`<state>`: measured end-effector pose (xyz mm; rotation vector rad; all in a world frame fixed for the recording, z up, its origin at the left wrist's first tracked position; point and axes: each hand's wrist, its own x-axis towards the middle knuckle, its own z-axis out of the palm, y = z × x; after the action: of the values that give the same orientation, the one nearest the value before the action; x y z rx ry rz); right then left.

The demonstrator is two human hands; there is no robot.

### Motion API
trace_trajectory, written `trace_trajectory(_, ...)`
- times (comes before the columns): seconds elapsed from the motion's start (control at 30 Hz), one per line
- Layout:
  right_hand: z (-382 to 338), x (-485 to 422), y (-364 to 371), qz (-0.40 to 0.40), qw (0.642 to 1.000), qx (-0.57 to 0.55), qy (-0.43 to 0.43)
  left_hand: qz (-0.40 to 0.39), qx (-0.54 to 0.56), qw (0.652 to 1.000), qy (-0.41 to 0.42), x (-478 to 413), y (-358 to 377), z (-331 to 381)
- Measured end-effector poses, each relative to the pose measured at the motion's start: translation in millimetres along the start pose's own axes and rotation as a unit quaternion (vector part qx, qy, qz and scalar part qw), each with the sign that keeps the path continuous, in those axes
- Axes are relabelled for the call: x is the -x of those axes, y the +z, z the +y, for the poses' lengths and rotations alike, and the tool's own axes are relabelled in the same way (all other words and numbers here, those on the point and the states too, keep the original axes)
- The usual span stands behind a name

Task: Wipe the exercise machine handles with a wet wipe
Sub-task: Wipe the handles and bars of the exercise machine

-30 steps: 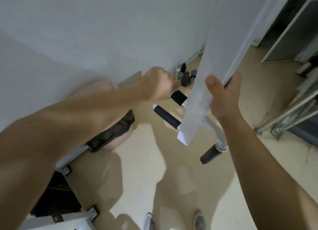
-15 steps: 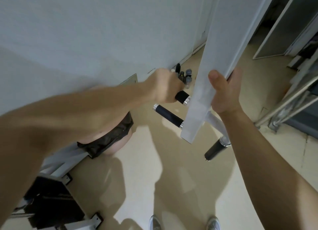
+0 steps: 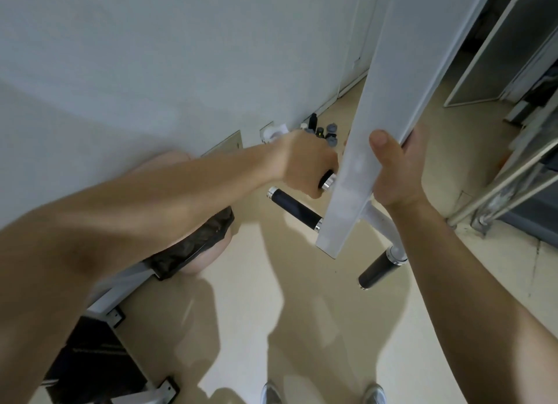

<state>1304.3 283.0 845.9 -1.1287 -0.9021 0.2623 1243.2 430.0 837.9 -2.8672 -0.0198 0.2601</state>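
**A:** What does the person wear on the arms?

**B:** The left forearm [image 3: 151, 222] and the right forearm [image 3: 453, 282] are bare up to the edge of the view. The left hand [image 3: 305, 165] and the right hand [image 3: 395, 168] are bare too.

**A:** Is there any detail on the hands?

**B:** A little. The right thumb [image 3: 379, 140] shows a short, rounded nail. Of the left hand I see only the back and the knuckles.

**A:** And clothing?

**B:** Only shoes, at the bottom edge. The left shoe [image 3: 270, 394] and the right shoe [image 3: 375, 393] show only their rounded grey toes. The edge cuts off the rest.
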Motion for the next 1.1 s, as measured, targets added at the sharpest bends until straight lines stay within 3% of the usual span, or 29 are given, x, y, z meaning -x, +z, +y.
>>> trace_trajectory(0.1,0,-1,1,0.001,1.000,0.002,0.006,0.250,-0.106,0.962,0.040,9,32,9)
trace_trajectory(0.2,-1,0,0,0.007,1.000,-0.002,0.011,0.374,-0.029,0.924,0.075,1,43,8)
trace_trajectory(0.27,-1,-1,-1,0.004,1.000,0.001,0.004,0.341,0.058,0.934,0.085,5,38,-3)
trace_trajectory(0.4,1,-5,-4,0.007,1.000,-0.002,-0.007,0.039,-0.024,0.999,0.003,15,-1,-36)
trace_trajectory(0.5,3,-5,-4,0.013,1.000,-0.011,0.005,-0.140,0.055,0.987,-0.052,-1,-22,-43)
trace_trajectory(0.63,3,-5,-5,0.012,1.000,-0.009,0.007,-0.271,0.134,0.950,-0.079,-20,-27,-36)
trace_trajectory(0.73,3,-3,-4,0.016,1.000,-0.015,0.014,-0.272,0.080,0.958,-0.053,-20,-31,-31)
trace_trajectory(0.8,3,-4,-4,0.018,1.000,-0.017,0.016,-0.212,0.026,0.975,-0.058,-16,-25,-27)
trace_trajectory(0.87,3,-6,-5,0.014,1.000,-0.017,0.011,-0.036,-0.049,0.997,-0.038,-5,-7,-21)
trace_trajectory(0.93,4,-7,-7,0.011,1.000,-0.014,0.004,0.150,-0.118,0.982,-0.016,4,14,-14)
trace_trajectory(0.97,4,-6,-7,0.012,1.000,-0.016,0.004,0.197,-0.142,0.970,-0.021,7,17,-12)
trace_trajectory(1.0,5,-6,-8,0.012,1.000,-0.018,0.004,0.189,-0.144,0.971,-0.018,6,16,-11)
trace_trajectory(1.1,4,-8,-6,0.003,1.000,-0.008,0.003,-0.027,-0.080,0.996,-0.025,-7,-2,-12)
